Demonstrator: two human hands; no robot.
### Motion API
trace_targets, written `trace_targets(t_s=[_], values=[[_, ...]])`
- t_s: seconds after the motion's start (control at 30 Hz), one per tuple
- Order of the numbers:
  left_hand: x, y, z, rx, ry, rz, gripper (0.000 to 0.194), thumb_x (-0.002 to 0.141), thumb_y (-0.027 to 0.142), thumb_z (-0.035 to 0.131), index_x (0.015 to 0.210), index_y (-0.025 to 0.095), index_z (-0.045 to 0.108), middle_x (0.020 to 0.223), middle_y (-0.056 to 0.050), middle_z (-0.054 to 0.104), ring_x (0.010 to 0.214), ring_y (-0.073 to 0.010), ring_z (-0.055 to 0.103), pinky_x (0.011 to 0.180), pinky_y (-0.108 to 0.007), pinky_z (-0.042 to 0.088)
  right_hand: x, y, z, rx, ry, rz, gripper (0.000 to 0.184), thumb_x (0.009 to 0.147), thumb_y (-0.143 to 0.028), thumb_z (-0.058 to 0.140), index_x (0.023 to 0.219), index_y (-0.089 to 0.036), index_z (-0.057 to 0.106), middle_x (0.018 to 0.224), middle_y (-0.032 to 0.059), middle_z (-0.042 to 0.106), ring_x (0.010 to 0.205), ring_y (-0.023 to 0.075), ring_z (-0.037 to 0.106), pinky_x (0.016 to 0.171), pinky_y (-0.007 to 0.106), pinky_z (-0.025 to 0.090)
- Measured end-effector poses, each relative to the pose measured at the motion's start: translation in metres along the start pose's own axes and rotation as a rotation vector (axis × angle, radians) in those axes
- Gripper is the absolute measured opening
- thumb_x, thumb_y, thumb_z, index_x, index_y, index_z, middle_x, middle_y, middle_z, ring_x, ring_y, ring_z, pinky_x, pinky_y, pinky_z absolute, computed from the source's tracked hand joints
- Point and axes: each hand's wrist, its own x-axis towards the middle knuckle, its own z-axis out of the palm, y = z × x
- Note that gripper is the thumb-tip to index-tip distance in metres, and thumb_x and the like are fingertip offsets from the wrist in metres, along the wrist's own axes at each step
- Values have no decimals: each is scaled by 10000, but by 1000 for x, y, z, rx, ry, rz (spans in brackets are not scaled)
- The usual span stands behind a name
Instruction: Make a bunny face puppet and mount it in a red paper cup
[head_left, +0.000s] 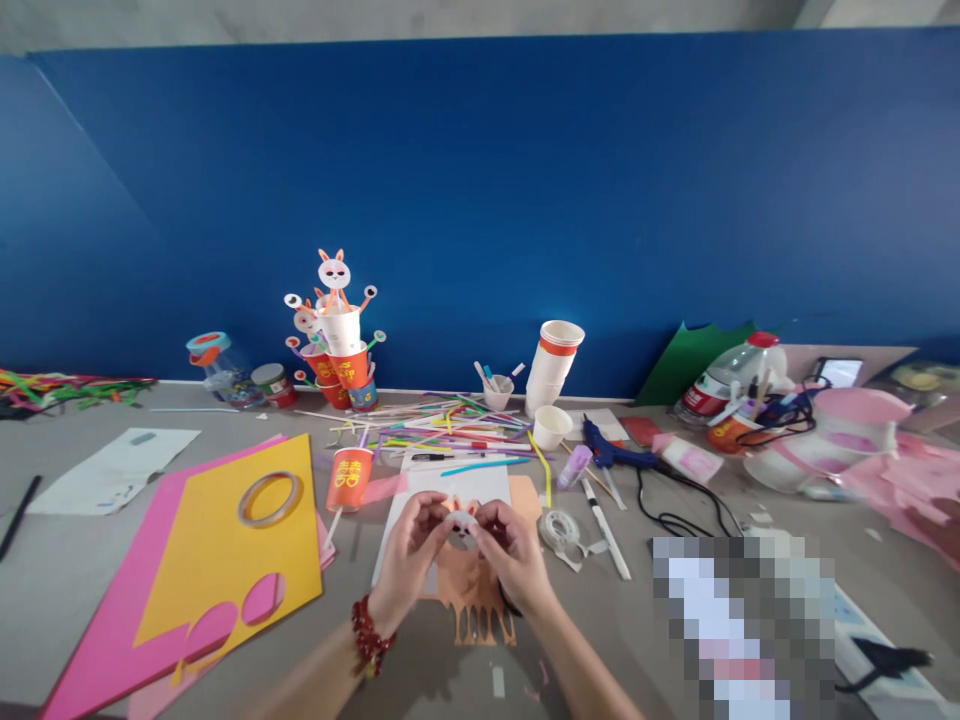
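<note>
A small white paper rabbit face (462, 521) with orange ears and dark eyes is pinched at its two sides. My left hand (411, 548) grips one edge with thumb and fingers, and my right hand (516, 552) grips the other; part of the face is hidden behind the thumbs. Beneath them lies orange paper (480, 590) with cut-out strips, over a white sheet (390, 530). A red paper cup (349, 478) with gold characters stands left of my hands. To their right lie a roll of clear tape (560, 528) and a white marker (611, 540).
Yellow card (225, 550) over pink paper lies at left, bearing a tape ring (268, 499). Behind are scattered straws (450, 425), cup figures (341, 330) and stacked white cups (553, 365). A blue glue gun (615, 447) trails its cord at right. Another person's hand (934, 525) touches pink material.
</note>
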Motion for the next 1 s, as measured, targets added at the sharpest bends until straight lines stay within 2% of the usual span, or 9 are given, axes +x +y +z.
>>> trace_targets(t_s=[0.3, 0.43, 0.6, 0.7, 0.83, 0.93, 1.0], values=[[0, 6, 3, -91, 59, -27, 343, 795, 368, 744, 1038, 188, 581, 851, -18, 647, 802, -160, 630, 741, -261, 502, 0, -2, -1, 102, -73, 91, 334, 859, -500, 634, 764, -195, 534, 653, -32, 487, 557, 116, 465, 500, 224, 408], [1, 6, 4, -232, 70, -60, 354, 751, 336, 791, 1020, 197, 606, 856, -12, 661, 820, -153, 634, 749, -246, 500, 0, -10, 1, 235, -1, 134, 350, 854, -536, 627, 797, -199, 547, 635, -39, 505, 530, 111, 487, 490, 219, 427], [2, 5, 0, -608, -29, -270, 366, 747, 231, 799, 1075, 194, 641, 844, -6, 628, 763, -114, 605, 728, -231, 498, 2, -14, 2, 247, 125, 151, 419, 814, -578, 659, 697, -210, 498, 565, -56, 471, 473, 95, 444, 448, 202, 379], [2, 6, -5, -813, -116, -375, 360, 750, 206, 783, 1085, 169, 655, 842, -6, 578, 745, -102, 565, 758, -255, 509, 2, -11, 2, 288, 156, 157, 478, 816, -614, 638, 639, -218, 435, 493, -85, 383, 404, 75, 348, 389, 194, 301], [2, 9, -7, -996, -215, -443, 316, 771, 180, 726, 1075, 143, 651, 801, 13, 504, 710, -88, 512, 764, -248, 509, 1, -7, 0, 267, 197, 168, 510, 822, -625, 624, 604, -220, 403, 485, -102, 305, 373, 56, 227, 342, 199, 193], [2, 11, -7, -1051, -242, -465, 299, 781, 132, 678, 1078, 134, 643, 777, 23, 467, 690, -83, 492, 774, -248, 513, 2, -8, -1, 184, 166, 115, 511, 834, -559, 653, 559, -217, 391, 459, -87, 342, 390, 70, 315, 384, 210, 282], [2, 11, -7, -1068, -250, -469, 292, 789, 119, 658, 1079, 133, 638, 775, 24, 458, 687, -82, 487, 777, -249, 515, 3, -8, -1, 165, 124, 69, 434, 790, -498, 728, 611, -209, 458, 519, -61, 453, 467, 99, 448, 469, 224, 397]])
